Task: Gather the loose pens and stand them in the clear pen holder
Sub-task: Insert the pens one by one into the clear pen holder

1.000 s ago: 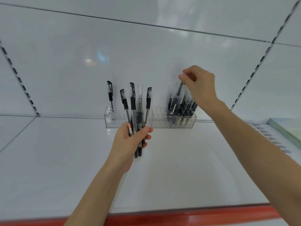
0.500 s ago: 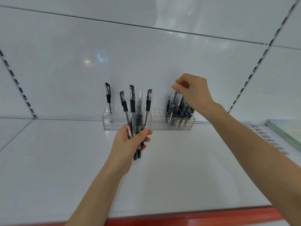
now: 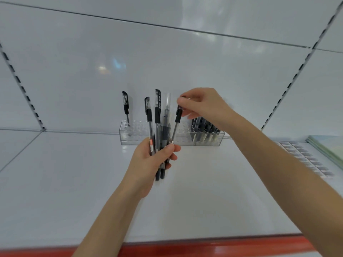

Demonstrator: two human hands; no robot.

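My left hand (image 3: pixel 150 164) grips a fanned bundle of several black pens (image 3: pixel 157 115), caps up, in front of the clear pen holder (image 3: pixel 137 140) at the back of the white shelf. My right hand (image 3: pixel 202 106) pinches the cap end of the rightmost pen of that bundle (image 3: pixel 178 115). One pen (image 3: pixel 125 106) stands alone at the holder's left end. Several pens (image 3: pixel 204 128) stand packed in its right end, partly hidden behind my right wrist.
The white shelf (image 3: pixel 222 191) has a red front edge (image 3: pixel 204 245). A row of small labels (image 3: pixel 304 156) and a greenish flat stack (image 3: pixel 328 147) lie at the right. Slotted uprights run up the back wall on both sides.
My right hand has left the packed pens at the holder's right end and moved left to the bundle, where it now pinches the rightmost pen. The left hand holds steady.
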